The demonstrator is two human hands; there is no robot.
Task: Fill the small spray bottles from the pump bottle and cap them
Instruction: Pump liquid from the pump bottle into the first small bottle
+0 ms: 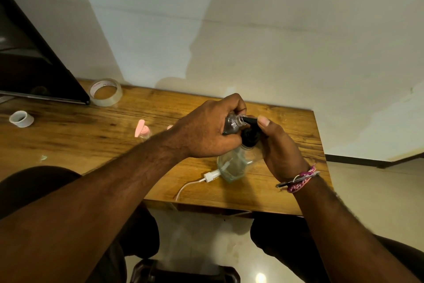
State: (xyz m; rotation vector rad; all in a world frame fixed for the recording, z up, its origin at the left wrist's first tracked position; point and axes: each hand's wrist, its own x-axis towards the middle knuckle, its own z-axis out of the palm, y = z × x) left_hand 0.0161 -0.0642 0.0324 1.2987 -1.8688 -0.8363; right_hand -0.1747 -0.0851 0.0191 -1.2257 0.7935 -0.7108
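A small clear spray bottle is being gripped by the left hand, its neck tilted against the black pump spout, which is being pressed by the right hand with fingers curled round the pump bottle.

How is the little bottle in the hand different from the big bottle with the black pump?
The small spray bottle is tipped sideways in the left hand; the pump bottle stands on the table. The small spray bottle has an open neck; the pump bottle wears a black pump. The small one is much smaller. Both are clear.

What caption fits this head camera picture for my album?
Left hand holds a small bottle to the pump bottle's black nozzle; right hand presses.
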